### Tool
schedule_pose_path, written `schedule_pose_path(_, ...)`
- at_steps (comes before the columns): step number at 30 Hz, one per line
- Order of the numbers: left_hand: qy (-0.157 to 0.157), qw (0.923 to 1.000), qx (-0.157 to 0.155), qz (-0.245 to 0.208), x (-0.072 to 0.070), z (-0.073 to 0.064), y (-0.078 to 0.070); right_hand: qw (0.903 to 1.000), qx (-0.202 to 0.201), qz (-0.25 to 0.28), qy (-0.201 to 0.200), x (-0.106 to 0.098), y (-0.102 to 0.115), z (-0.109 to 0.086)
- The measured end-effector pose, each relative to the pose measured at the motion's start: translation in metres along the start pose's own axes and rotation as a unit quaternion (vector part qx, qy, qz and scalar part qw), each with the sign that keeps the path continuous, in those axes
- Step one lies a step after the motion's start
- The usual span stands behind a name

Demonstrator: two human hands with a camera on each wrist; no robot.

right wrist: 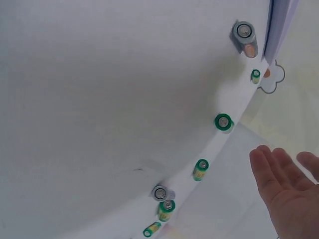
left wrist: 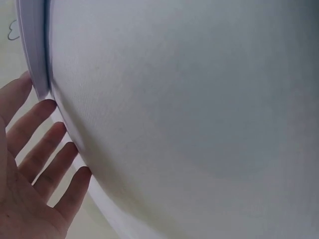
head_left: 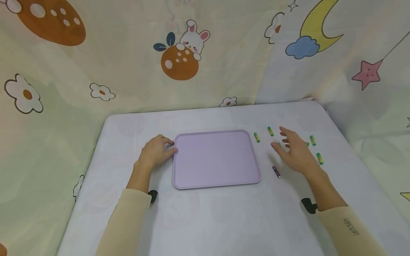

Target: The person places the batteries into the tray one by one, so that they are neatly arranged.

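Note:
My left hand (head_left: 155,151) is at the left edge of a lilac tray (head_left: 216,160), its thumb and fingertips touching the rim. In the left wrist view those fingers (left wrist: 42,154) look spread and fairly straight beside the tray rim (left wrist: 34,45). Over the batteries to the tray's right hovers my right hand (head_left: 296,153), fingers loosely bent, holding nothing. Green batteries (head_left: 270,131) lie scattered around it, some partly hidden beneath. One dark battery (head_left: 276,172) lies nearer the tray's lower right corner. The right wrist view shows green batteries (right wrist: 201,170) and grey-looking ones (right wrist: 244,32).
A white cloth covers the table (head_left: 208,220). Behind it hangs a patterned curtain (head_left: 128,53) with rabbit, flower and moon prints. Two green batteries lie farther right, one of them a green battery (head_left: 319,158) close to my right wrist.

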State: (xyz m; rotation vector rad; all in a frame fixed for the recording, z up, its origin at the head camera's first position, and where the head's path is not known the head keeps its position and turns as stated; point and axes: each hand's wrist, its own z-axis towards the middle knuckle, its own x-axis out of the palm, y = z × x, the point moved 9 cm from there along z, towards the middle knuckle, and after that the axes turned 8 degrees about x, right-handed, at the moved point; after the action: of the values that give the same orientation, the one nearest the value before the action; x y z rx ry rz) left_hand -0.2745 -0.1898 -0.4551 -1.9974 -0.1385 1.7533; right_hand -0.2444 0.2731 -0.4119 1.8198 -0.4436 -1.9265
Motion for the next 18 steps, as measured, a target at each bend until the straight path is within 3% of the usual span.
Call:
schedule_pose_path(7, -0.005, 1.0000, -0.002, 0.000, 0.001, 0.001, 0.001, 0.9977, 0.060, 0.031, -0.003, -0.006, -0.025, 0.009)
schedule_pose_path(18, -0.004, 1.0000, -0.008, 0.000, 0.000, -0.001, 0.001, 0.9853, 0.149, 0.082, 0.004, -0.007, -0.052, 0.019)
